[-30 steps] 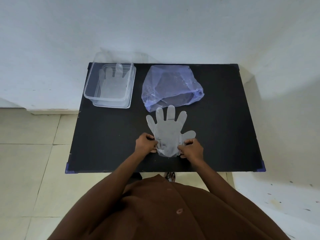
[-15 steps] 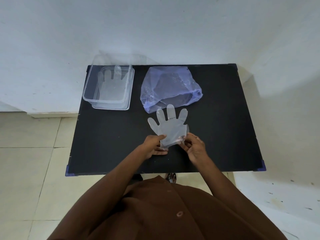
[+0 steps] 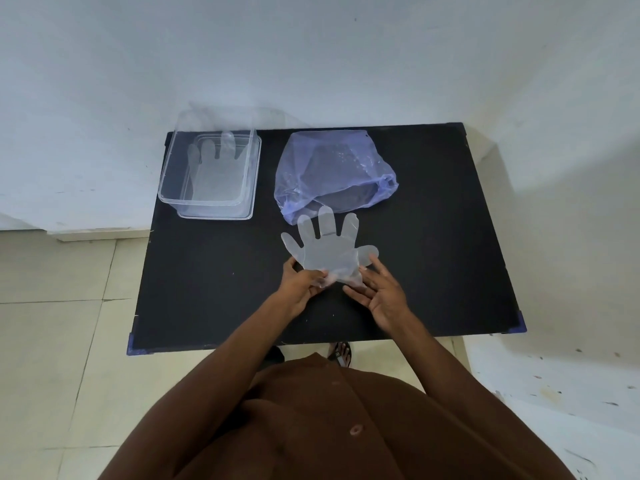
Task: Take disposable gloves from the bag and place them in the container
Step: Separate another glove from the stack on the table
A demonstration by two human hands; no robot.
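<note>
gloves: one lifted off the table, right hand letting go

gloves are the job here, and it all sits on the black table (image 3: 207,289). at the back middle lies the blue bag (image 3: 332,171), slumped, its mouth toward the person. at the back left stands the clear container (image 3: 211,174), with at least one glove already lying flat inside, fingers pointing away.

the loose glove (image 3: 329,249) lies just in front of the bag's mouth. a second ago both hands pinched its cuff flat on the table; now the left hand (image 3: 303,282) alone grips the cuff, and the right hand (image 3: 381,296) has opened, palm up, fingers spread, beside the cuff and perhaps just touching it. that suggests the glove is separated and ready to carry left to the container.

its long axis runs from the person toward the wall: cuff near, fingers fanned away, thumb out to the right.
</note>
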